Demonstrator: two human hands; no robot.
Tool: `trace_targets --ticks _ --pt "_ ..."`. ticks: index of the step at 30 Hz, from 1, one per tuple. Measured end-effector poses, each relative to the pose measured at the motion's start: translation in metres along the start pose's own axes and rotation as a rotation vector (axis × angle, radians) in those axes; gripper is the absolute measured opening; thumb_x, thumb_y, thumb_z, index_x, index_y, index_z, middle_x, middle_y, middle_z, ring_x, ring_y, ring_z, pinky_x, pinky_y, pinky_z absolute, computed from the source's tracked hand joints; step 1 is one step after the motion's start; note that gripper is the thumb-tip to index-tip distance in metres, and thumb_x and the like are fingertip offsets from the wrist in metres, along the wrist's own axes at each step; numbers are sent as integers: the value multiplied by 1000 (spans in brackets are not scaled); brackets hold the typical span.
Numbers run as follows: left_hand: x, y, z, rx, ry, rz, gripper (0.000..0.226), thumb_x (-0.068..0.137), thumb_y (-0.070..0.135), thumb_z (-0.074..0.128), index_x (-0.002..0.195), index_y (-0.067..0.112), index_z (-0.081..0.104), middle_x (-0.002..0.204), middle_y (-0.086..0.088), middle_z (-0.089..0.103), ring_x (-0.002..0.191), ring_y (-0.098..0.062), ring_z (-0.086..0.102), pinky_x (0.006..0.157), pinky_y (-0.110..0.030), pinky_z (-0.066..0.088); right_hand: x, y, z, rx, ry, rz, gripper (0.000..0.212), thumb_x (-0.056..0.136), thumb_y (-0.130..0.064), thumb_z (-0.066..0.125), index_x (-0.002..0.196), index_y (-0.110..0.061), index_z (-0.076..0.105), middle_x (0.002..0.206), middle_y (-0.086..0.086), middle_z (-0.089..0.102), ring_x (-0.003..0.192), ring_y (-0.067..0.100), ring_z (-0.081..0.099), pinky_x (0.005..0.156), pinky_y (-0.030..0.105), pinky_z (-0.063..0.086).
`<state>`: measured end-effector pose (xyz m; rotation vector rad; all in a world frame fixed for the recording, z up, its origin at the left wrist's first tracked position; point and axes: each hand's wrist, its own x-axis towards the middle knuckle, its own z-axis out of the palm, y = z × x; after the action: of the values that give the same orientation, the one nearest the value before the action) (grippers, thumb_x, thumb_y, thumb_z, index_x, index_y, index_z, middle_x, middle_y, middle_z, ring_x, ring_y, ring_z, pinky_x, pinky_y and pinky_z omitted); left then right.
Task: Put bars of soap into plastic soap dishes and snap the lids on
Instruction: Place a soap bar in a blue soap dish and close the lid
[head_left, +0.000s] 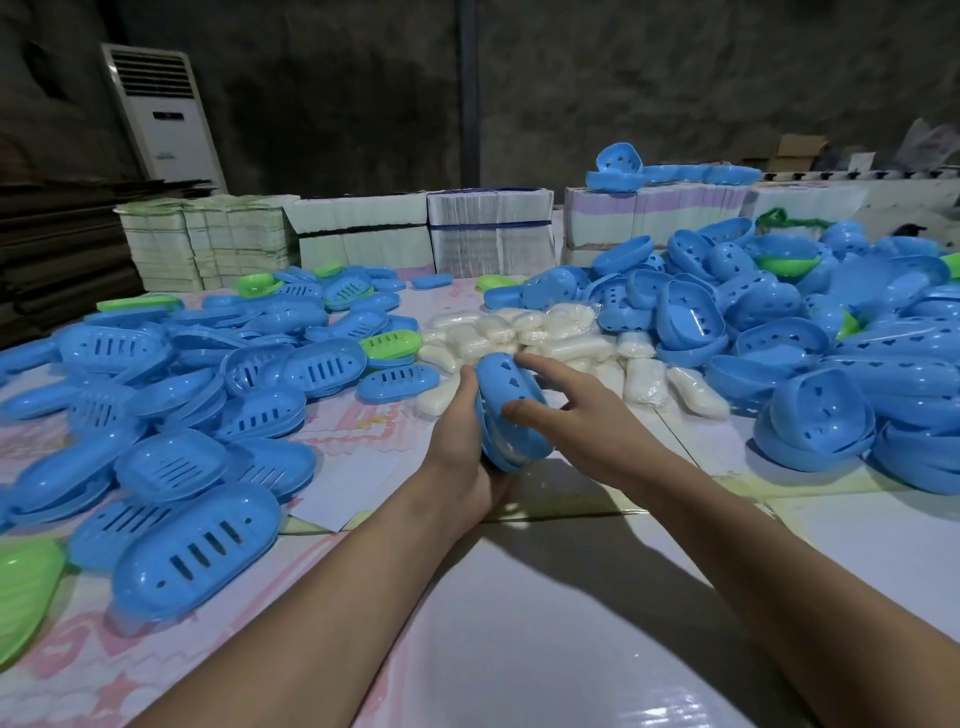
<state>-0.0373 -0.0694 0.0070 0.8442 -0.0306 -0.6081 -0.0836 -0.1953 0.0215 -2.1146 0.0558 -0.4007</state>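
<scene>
A closed blue soap dish (511, 410) stands on edge above the table's middle, with a strip of white soap showing in its seam. My left hand (460, 447) cups it from the left and underneath. My right hand (566, 400) rests its thumb on the dish's right face, with the fingers spread out over it. Just beyond lies a heap of wrapped white soap bars (524, 332).
A pile of slotted blue lids (197, 415) with a few green ones covers the left. Blue dish bases (810, 353) are heaped on the right. Stacks of flat cartons (488, 234) line the far edge. The white table (519, 623) lies in front.
</scene>
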Motion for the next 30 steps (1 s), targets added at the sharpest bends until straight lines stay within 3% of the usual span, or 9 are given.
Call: trace_targets --ticks 3,7,10,15,19,25,30 --pt "0 1 0 -10 33 8 54 100 60 47 105 12 71 85 -16 77 75 -29 76 62 -39 63 -1 0 5 16 -21 0 64 77 -49 67 138 -48 46 110 -24 52 101 2 59 77 19 47" --pt "0 -1 0 -25 43 19 54 100 60 47 97 14 74 82 -15 77 72 -29 76 57 -39 61 -1 1 8 87 -49 11 70 75 -48 69 141 -42 46 131 -15 55 116 3 52 98 37 50" --pt "0 -1 1 -21 37 35 59 101 60 44 82 17 79 78 -15 77 68 -30 76 52 -39 60 -2 -2 9 138 -65 54 80 60 -59 67 137 -45 49 132 -6 57 116 10 57 96 45 52" --pt "-4 -1 3 14 15 49 46 103 56 41 112 17 63 81 -16 77 70 -31 76 52 -40 59 0 -1 6 190 -59 100 84 55 -57 70 135 -41 53 119 -2 63 104 19 66 91 49 55" --pt "-5 -4 4 85 34 70 54 103 56 40 134 14 56 84 -15 78 73 -29 77 53 -39 60 1 -3 5 216 -58 144 82 56 -47 73 135 -36 54 111 1 67 95 19 70 84 47 59" --pt "-3 -9 5 117 77 128 50 105 55 34 122 16 59 79 -11 77 68 -23 76 52 -35 59 -1 -6 8 209 -15 134 78 56 -49 69 132 -39 56 117 3 63 103 22 65 88 49 56" --pt "-4 -9 5 114 117 103 53 103 58 38 130 17 59 93 -15 75 69 -25 76 54 -37 60 -3 -9 6 129 -40 90 86 51 -59 65 135 -41 54 122 -6 62 108 8 61 88 38 57"
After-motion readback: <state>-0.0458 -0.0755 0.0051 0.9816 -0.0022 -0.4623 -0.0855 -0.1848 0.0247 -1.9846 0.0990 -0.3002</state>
